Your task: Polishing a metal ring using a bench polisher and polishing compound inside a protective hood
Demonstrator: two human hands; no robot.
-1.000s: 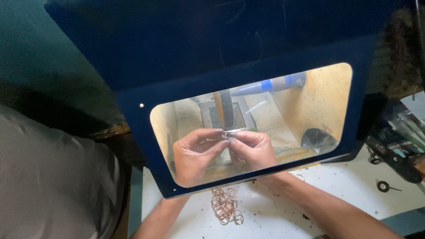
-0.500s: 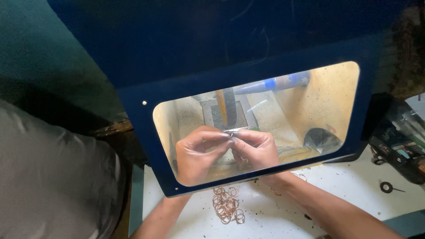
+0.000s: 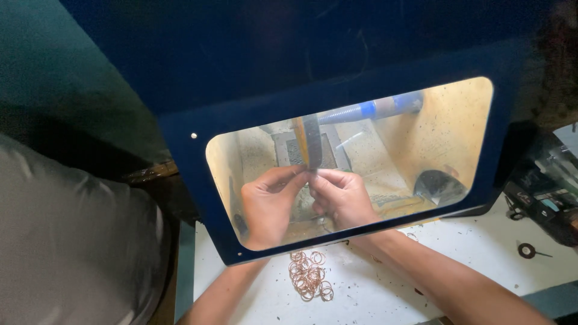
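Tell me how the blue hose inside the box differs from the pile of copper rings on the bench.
The ribbed blue hose sits inside the lit enclosure behind the clear window; the thin copper-coloured wire rings lie outside it on the white bench. The hose is a single long tube, the rings many small loose loops in a heap. Neither hand touches either of them.

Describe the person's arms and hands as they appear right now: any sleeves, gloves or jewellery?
Both forearms are bare from the lower frame edge up to the wrists; no sleeves reach them. The left hand and right hand are ungloved, seen through the clear window of a dark blue shield. No rings, watch or bands can be made out. A grey garment covers the person's torso at left.
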